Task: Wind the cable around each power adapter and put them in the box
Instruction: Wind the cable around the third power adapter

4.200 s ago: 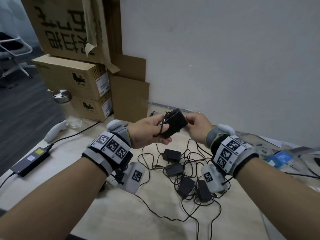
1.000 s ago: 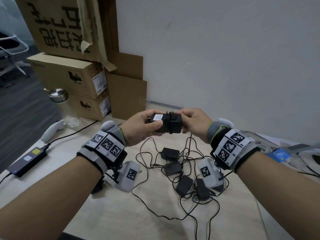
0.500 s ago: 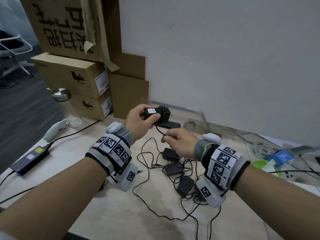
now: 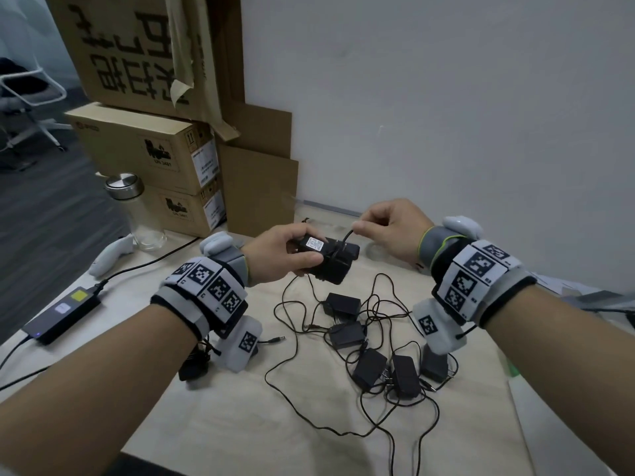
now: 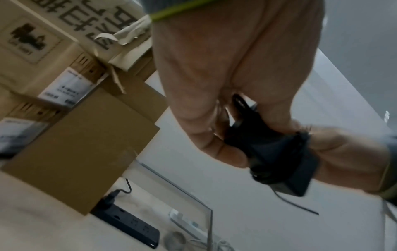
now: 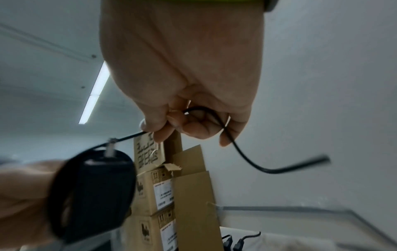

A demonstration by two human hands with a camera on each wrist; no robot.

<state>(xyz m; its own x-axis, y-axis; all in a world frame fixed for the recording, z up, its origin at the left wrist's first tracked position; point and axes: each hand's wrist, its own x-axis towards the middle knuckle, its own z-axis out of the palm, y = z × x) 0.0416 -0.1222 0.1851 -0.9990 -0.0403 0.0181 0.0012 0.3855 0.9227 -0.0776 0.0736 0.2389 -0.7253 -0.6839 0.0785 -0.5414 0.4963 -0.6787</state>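
My left hand (image 4: 278, 255) grips a black power adapter (image 4: 330, 257) above the table, white label facing up, with cable turns round its body. My right hand (image 4: 388, 228) pinches the free end of that cable (image 4: 347, 237) just above the adapter. The right wrist view shows the cable (image 6: 236, 146) running through the curled fingers, its tip hanging loose, and the adapter (image 6: 96, 191) low at the left. In the left wrist view the adapter (image 5: 272, 152) sits between thumb and fingers. Several more adapters (image 4: 369, 367) lie in tangled cables on the table below. A clear box (image 5: 206, 208) stands against the wall.
Stacked cardboard boxes (image 4: 151, 146) stand at the back left, a glass bottle (image 4: 137, 207) in front of them. A black power brick (image 4: 62, 314) and a white handle (image 4: 110, 255) lie at the left. A black power strip (image 5: 128, 227) lies by the cardboard.
My right hand has risen from below the adapter to above it, carrying the cable up over the body. The left hand has tilted the adapter a little lower.
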